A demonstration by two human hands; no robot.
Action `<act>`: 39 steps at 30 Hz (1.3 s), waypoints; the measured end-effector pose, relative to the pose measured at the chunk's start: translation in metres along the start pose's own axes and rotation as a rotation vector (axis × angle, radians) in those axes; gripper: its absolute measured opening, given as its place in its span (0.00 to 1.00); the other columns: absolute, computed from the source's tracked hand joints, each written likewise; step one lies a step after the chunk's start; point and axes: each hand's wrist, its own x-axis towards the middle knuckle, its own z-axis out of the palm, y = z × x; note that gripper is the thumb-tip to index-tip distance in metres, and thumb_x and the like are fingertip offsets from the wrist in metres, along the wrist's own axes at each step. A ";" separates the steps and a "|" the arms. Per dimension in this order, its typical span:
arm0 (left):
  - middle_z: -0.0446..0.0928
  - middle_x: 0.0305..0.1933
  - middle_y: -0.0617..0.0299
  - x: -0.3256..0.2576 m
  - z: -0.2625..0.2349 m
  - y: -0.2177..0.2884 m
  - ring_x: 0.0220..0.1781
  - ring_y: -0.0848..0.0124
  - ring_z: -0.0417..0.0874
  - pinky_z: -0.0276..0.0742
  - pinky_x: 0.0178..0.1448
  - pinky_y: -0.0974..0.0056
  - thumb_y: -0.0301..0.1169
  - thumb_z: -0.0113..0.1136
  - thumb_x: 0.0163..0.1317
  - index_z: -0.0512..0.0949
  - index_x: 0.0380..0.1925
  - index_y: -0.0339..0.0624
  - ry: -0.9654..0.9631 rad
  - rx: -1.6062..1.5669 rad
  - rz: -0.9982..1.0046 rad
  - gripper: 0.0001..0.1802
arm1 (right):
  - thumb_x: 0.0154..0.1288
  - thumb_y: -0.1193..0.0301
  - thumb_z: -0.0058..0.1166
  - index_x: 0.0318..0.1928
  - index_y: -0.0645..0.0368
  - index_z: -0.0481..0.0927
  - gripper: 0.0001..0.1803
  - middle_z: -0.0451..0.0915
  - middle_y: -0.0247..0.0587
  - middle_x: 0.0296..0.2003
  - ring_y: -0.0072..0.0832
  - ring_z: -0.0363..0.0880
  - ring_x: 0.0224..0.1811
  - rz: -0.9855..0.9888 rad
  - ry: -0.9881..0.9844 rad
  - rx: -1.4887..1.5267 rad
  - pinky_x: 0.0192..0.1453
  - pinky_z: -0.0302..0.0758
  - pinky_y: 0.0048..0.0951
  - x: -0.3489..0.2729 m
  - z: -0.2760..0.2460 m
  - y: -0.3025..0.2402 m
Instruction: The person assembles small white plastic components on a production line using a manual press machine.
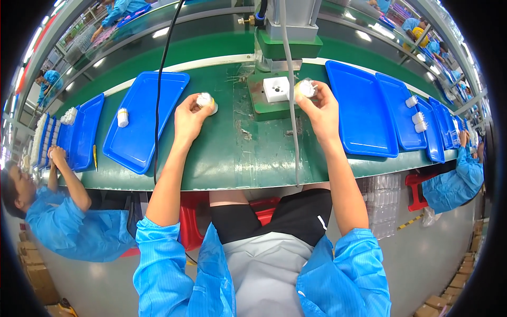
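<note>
In my left hand [189, 120], thumb and fingers are closed around a small white rounded plastic part [205, 100], held above the green worktop. My right hand [323, 112] pinches another white plastic part [306, 88], which has clear or shiny bits on its upper side. This second part is just right of a white block [277, 89] with dark holes. The block sits on the green base [259, 105] of a press [292, 39]. Under my fingers, parts of both pieces are hidden.
A blue tray [138, 140] with one white cylindrical piece [122, 117] lies left; another blue tray [364, 127] lies right. A black cable [159, 100] and a grey cable [292, 105] hang across the worktop [227, 158]. Co-workers in blue sit at both sides.
</note>
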 end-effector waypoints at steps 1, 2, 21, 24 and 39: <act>0.84 0.42 0.60 0.001 -0.006 0.002 0.39 0.76 0.82 0.77 0.46 0.70 0.32 0.72 0.59 0.78 0.56 0.30 0.014 -0.217 -0.087 0.27 | 0.62 0.70 0.70 0.53 0.65 0.78 0.22 0.84 0.35 0.43 0.19 0.80 0.44 0.006 0.011 -0.027 0.47 0.77 0.23 0.007 0.003 0.003; 0.84 0.44 0.59 0.001 -0.011 0.004 0.42 0.74 0.83 0.78 0.48 0.69 0.32 0.70 0.63 0.76 0.55 0.31 0.029 -0.432 -0.173 0.25 | 0.62 0.70 0.70 0.52 0.65 0.79 0.21 0.84 0.35 0.42 0.19 0.80 0.43 0.007 0.020 -0.047 0.47 0.76 0.23 0.014 0.004 0.005; 0.81 0.51 0.52 0.015 -0.141 -0.053 0.53 0.63 0.82 0.76 0.59 0.61 0.34 0.68 0.57 0.76 0.58 0.36 0.355 0.275 -0.052 0.28 | 0.51 0.57 0.69 0.54 0.62 0.84 0.31 0.84 0.46 0.47 0.33 0.80 0.47 0.031 -0.246 -0.355 0.55 0.76 0.35 0.064 0.007 0.007; 0.80 0.55 0.48 0.012 -0.130 -0.043 0.59 0.57 0.80 0.74 0.64 0.57 0.34 0.67 0.57 0.76 0.58 0.37 0.392 0.336 -0.043 0.28 | 0.49 0.56 0.69 0.53 0.60 0.85 0.31 0.83 0.50 0.50 0.38 0.80 0.50 0.048 -0.232 -0.432 0.58 0.75 0.36 0.063 0.010 0.001; 0.78 0.59 0.52 -0.002 -0.009 0.067 0.65 0.57 0.76 0.68 0.71 0.56 0.30 0.66 0.58 0.80 0.53 0.38 0.235 0.268 0.439 0.21 | 0.47 0.57 0.71 0.47 0.63 0.85 0.29 0.85 0.46 0.44 0.35 0.81 0.46 0.070 -0.291 -0.537 0.56 0.76 0.35 0.064 0.016 -0.026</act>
